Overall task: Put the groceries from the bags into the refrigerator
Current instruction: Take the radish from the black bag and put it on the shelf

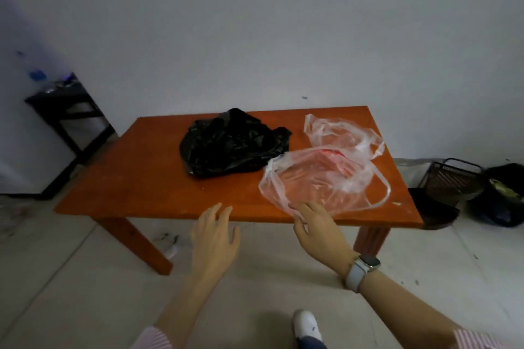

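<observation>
Three plastic bags lie on a low orange wooden table [141, 178]. A crumpled black bag [226, 144] sits in the middle. A clear bag [340, 133] lies flat at the back right. A second clear bag [320, 184] with something red showing inside lies at the front right. My right hand [317, 229], with a watch on the wrist, is at the table's front edge, fingertips touching that bag's near rim. My left hand [215, 238] hovers with fingers spread just before the front edge, holding nothing. No refrigerator is in view.
A dark stand [71, 113] is by the wall at the left. On the floor to the right are a wire basket [450, 178] and a black bag [504, 198]. My white shoe [307, 324] is on the tiled floor below.
</observation>
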A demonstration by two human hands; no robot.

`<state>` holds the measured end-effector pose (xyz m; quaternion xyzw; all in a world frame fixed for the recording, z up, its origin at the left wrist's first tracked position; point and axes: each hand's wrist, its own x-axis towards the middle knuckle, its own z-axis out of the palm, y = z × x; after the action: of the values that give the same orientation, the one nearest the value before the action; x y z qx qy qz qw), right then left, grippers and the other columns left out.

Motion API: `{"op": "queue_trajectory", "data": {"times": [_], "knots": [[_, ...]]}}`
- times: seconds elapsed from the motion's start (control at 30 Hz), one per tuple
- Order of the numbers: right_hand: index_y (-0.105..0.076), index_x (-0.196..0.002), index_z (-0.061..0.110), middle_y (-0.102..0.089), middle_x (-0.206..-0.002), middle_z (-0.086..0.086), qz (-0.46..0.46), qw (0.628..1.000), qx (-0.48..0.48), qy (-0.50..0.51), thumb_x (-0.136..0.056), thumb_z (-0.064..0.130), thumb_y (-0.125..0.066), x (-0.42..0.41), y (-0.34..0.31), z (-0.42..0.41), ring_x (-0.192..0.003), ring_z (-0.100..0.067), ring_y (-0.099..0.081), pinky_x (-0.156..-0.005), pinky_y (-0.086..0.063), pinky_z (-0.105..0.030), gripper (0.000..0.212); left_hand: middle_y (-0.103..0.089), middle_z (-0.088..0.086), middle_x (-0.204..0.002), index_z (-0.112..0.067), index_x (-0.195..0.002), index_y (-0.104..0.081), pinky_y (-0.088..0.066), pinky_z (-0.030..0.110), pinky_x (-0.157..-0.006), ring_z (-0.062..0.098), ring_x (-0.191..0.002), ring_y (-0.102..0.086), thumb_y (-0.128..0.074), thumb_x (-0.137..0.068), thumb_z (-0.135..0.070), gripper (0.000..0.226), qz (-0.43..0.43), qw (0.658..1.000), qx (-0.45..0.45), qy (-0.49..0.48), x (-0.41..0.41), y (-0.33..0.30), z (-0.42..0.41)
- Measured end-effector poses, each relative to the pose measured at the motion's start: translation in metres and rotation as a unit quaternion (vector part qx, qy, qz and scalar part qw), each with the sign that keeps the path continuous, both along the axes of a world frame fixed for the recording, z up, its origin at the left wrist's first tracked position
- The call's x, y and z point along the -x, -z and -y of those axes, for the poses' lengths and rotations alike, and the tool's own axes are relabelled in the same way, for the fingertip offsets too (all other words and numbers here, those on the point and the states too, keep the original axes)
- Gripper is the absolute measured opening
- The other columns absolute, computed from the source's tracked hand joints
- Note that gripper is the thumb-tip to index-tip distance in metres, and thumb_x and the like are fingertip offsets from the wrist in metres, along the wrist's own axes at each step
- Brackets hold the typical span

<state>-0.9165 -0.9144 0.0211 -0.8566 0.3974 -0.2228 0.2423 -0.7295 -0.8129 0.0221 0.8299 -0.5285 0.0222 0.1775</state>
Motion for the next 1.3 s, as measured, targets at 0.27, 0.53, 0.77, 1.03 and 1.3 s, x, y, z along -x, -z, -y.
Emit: {"op": "queue_trajectory", "data": {"times": [0.27,0.53,0.77,1.03,1.3], "knots": [[-0.051,-0.126,0.007,-0.054,-0.126,-0.011,0.050,0.997,-0.041,-0.051,-0.095,0.020,-0.037,-0.118,-0.009,0.163,-0.119,-0.026,-0.047,-0.101,-0.038,-0.033,0.037,-0.055,0.019,-0.126,-0.005,-0.116,-0.061,-0.045,0.055,-0.088,0.038,-0.116,-0.053,-0.063,-0.081,-0.017,0.037,0.028,0.999,-0.017,-0.030,-0.117,-0.012,0.141],[-0.030,-0.141,0.014,-0.044,-0.136,-0.007,0.024,0.992,-0.106,-0.066,-0.097,0.019,-0.038,-0.219,0.017,0.250,-0.125,-0.022,-0.040,-0.101,-0.036,-0.030,0.045,-0.065,0.004,-0.115,-0.017,-0.110,-0.066,-0.048,0.043,-0.090,0.025,-0.112,-0.058,-0.059,-0.077,-0.025,0.035,0.151,0.974,-0.093,0.143,-0.181,0.016,0.231],[-0.027,-0.142,0.012,-0.037,-0.141,-0.009,0.000,0.997,-0.075,0.009,-0.096,0.018,-0.041,-0.290,0.057,0.290,-0.131,-0.024,-0.033,-0.105,-0.036,-0.037,0.049,-0.064,0.008,-0.120,-0.028,-0.102,-0.072,-0.030,0.068,-0.094,0.037,-0.118,-0.053,-0.037,-0.079,-0.057,0.051,0.201,0.902,-0.343,0.165,-0.314,0.061,0.293],[-0.028,-0.143,0.017,-0.035,-0.144,-0.008,-0.119,0.989,-0.063,0.056,-0.094,0.033,-0.037,-0.398,0.090,0.292,-0.140,-0.026,-0.021,-0.115,-0.012,-0.046,0.052,-0.007,-0.002,-0.156,-0.037,-0.144,-0.014,-0.011,0.050,-0.113,0.029,-0.142,-0.005,-0.022,-0.072,-0.079,0.084,-0.013,0.931,-0.291,0.219,-0.423,0.087,0.325],[-0.036,-0.138,0.016,-0.049,-0.132,-0.002,-0.182,0.969,-0.156,0.055,-0.091,0.054,-0.030,-0.440,0.103,0.236,-0.123,-0.020,-0.043,-0.102,-0.034,-0.032,0.061,-0.054,0.002,-0.096,-0.009,-0.089,-0.061,-0.041,0.020,-0.066,0.017,-0.085,-0.058,-0.056,-0.091,-0.025,0.018,-0.187,0.951,-0.062,0.240,-0.445,0.121,0.310]]}}
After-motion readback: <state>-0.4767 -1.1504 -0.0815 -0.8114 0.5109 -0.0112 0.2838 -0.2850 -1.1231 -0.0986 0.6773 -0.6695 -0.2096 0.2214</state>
